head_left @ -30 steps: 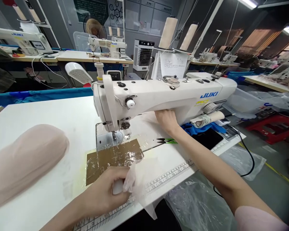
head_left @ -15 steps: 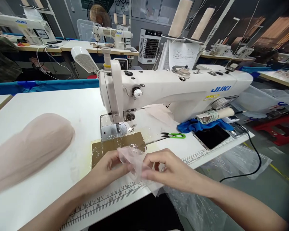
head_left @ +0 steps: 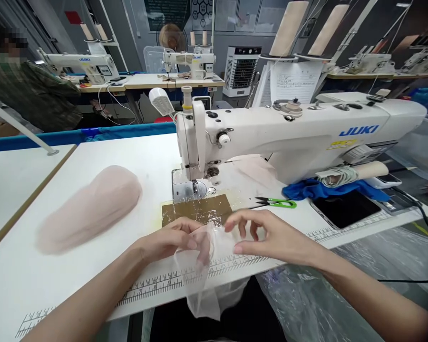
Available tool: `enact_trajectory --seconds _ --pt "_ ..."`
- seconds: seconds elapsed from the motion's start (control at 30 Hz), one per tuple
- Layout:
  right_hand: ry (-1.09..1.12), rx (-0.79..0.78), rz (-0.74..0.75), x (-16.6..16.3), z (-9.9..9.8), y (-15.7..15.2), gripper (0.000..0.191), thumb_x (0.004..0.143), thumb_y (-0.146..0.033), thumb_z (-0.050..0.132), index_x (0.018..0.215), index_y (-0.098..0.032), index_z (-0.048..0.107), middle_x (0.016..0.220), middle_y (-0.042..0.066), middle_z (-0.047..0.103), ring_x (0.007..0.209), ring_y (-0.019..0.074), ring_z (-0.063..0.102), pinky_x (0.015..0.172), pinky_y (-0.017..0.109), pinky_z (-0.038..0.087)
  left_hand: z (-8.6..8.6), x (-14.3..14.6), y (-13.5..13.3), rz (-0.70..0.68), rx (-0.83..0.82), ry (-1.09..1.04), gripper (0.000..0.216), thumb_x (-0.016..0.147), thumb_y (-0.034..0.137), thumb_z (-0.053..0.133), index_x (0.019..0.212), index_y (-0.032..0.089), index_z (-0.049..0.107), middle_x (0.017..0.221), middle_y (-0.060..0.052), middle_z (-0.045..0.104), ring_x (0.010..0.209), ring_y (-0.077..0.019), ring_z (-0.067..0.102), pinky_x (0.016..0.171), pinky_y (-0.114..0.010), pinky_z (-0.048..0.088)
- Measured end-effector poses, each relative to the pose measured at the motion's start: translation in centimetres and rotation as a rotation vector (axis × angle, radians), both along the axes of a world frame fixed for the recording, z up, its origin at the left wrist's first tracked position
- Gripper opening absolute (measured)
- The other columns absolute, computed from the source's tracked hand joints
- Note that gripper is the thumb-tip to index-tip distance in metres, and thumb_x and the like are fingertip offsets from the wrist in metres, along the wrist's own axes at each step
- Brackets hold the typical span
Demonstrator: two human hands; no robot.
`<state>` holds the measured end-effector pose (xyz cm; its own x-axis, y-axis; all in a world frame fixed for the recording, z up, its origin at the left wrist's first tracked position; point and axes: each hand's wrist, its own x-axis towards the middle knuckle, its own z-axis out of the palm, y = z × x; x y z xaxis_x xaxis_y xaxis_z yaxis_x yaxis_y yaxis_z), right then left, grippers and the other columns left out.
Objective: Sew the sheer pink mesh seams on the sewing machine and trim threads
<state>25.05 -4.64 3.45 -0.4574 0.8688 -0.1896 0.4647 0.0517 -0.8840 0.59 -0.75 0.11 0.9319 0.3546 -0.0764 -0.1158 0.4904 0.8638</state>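
A sheer, pale pink piece of fabric [head_left: 201, 294] hangs over the front edge of the sewing table. My left hand [head_left: 167, 243] is closed on it, and some of its fingers show through the thin cloth. Beside the fabric's right edge, my right hand [head_left: 271, 237] has thumb and fingers apart; nothing is visible between them. Both hands are in front of the white sewing machine [head_left: 271, 133], close to a brown plate [head_left: 196, 210] under clear film. The machine's needle area [head_left: 195, 187] lies just beyond that plate.
A pile of pink sheer fabric [head_left: 92, 209] lies on the left. Green-handled thread snips [head_left: 276, 203], a phone [head_left: 345, 209], a blue cloth [head_left: 303, 190] and a roll [head_left: 369, 170] are on the right. A person [head_left: 32, 90] is at the far left.
My right hand's fingers have parted from the fabric, which now hangs lower from my left hand. The camera view has turned left, bringing the other person further into sight.
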Motion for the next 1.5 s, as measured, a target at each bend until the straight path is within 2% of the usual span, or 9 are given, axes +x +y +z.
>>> enact_trajectory --seconds 0.1,0.23,0.4,0.6,0.7,0.83,0.97,1.17,1.5 --pt "0.032 0.065 0.02 -1.8 0.5 0.9 0.028 0.075 -0.041 0.075 0.095 -0.022 0.069 0.091 0.0 0.068 0.063 0.0084 0.047 0.054 0.021 0.035 0.2 -0.3 0.2 -0.004 0.062 0.027 0.022 0.072 0.024 0.058 0.057 0.018 0.043 0.067 -0.005 0.065 0.066 -0.0176 0.059 0.077 -0.036 0.048" --pt "0.185 -0.122 0.107 -3.2 0.5 2.9 0.03 0.084 -0.045 0.063 0.081 -0.016 0.069 0.074 0.001 0.068 0.042 0.0036 0.036 0.04 0.02 0.026 1.4 -1.5 1.2 -0.074 0.28 0.212 0.014 0.075 0.023 0.056 0.064 0.017 0.05 0.072 -0.004 0.066 0.075 -0.018 0.06 0.078 -0.033 0.044" --pt "0.237 -0.286 0.276 -3.5 0.2 5.3 0.028 0.084 -0.042 0.064 0.085 -0.015 0.071 0.086 0.005 0.073 0.036 0.0004 0.035 0.036 0.018 0.027 2.6 -1.8 1.1 0.284 0.422 0.535 0.011 0.082 0.02 0.056 0.093 0.02 0.055 0.086 0.0 0.06 0.078 -0.0136 0.056 0.066 -0.025 0.041" --pt "0.217 -0.269 0.263 -3.2 -0.8 6.9 0.018 0.084 -0.031 0.064 0.088 -0.015 0.071 0.077 0.001 0.071 0.035 -0.0001 0.038 0.037 0.016 0.031 1.8 0.1 -0.2 0.55 0.489 0.552 0.024 0.082 0.038 0.064 0.079 0.018 0.051 0.072 0.001 0.057 0.064 -0.0112 0.052 0.059 -0.024 0.039" --pt "0.16 -0.241 0.236 -3.2 -1.1 7.5 0.013 0.085 -0.025 0.061 0.088 -0.015 0.069 0.072 0.0 0.069 0.036 0.0023 0.048 0.038 0.016 0.037 1.2 0.4 0.0 0.603 0.603 0.679 0.025 0.084 0.041 0.062 0.077 0.019 0.051 0.055 0.007 0.042 0.049 -0.0079 0.035 0.047 -0.021 0.027" --pt "0.123 -0.086 0.156 -3.7 -1.3 7.7 0.009 0.084 -0.024 0.061 0.082 -0.016 0.063 0.063 -0.001 0.065 0.051 0.0108 0.064 0.047 0.019 0.048 0.6 0.1 0.7 0.656 0.854 0.827 0.02 0.089 0.038 0.054 0.082 0.02 0.054 0.048 0.01 0.032 0.045 -0.0076 0.026 0.044 -0.021 0.021" --pt "0.051 0.192 0.09 -4.2 -2.1 7.4 0.012 0.086 -0.023 0.059 0.077 -0.016 0.065 0.056 -0.002 0.061 0.051 0.0106 0.062 0.048 0.02 0.047 -0.4 -0.2 0.8 0.73 1.084 0.796 0.016 0.093 0.026 0.045 0.093 0.021 0.06 0.052 0.007 0.048 0.046 -0.0079 0.039 0.046 -0.02 0.03" --pt "0.101 0.483 0.064 -4.2 -4.2 6.7 0.012 0.089 -0.022 0.057 0.087 -0.017 0.068 0.071 0.0 0.068 0.059 0.0097 0.061 0.053 0.02 0.048 -1.9 -0.5 0.6 0.791 1.366 0.738 0.016 0.094 0.019 0.045 0.096 0.02 0.061 0.077 0.002 0.072 0.057 -0.0091 0.061 0.052 -0.021 0.045" --pt "0.084 0.565 0.091 -4.3 -4.9 6.1 0.014 0.092 -0.024 0.053 0.102 -0.018 0.061 0.062 -0.003 0.06 0.052 0.0087 0.053 0.049 0.02 0.042 -2.0 -0.5 0.7 0.892 1.666 0.669 0.011 0.094 0.019 0.049 0.094 0.019 0.06 0.069 0.003 0.07 0.052 -0.0088 0.06 0.051 -0.019 0.044"
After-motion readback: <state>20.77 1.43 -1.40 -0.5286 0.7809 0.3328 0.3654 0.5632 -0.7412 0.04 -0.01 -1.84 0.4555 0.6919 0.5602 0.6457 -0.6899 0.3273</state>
